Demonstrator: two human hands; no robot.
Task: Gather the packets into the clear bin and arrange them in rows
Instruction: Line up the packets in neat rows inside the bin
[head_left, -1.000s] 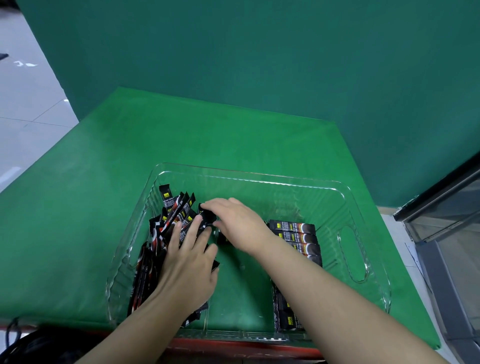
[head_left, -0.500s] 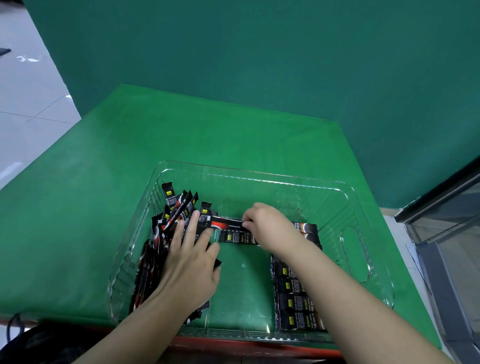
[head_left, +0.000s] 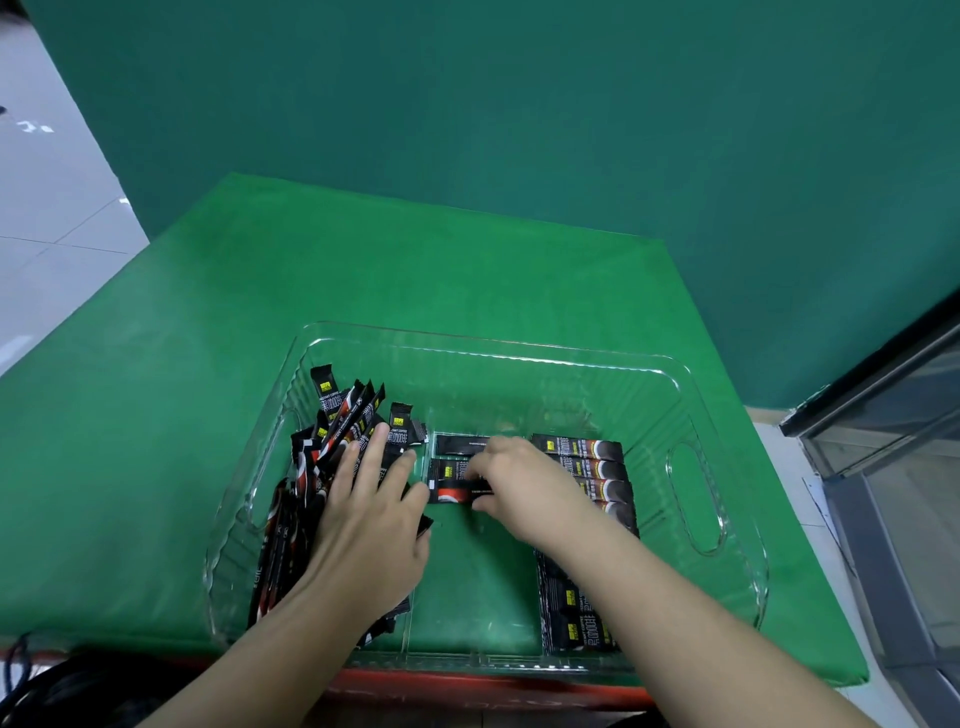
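Left hand (head_left: 369, 525) lies flat, fingers straight, pressing the loose packet pile (head_left: 332, 447) in the clear bin (head_left: 696, 499); my right hand (head_left: 524, 488) pinches 1 packet (head_left: 452, 493) mid-bin.

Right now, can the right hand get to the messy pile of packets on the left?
Probably not easily. The left hand lies flat over the pile, and the right hand is pinching a packet mid-bin.
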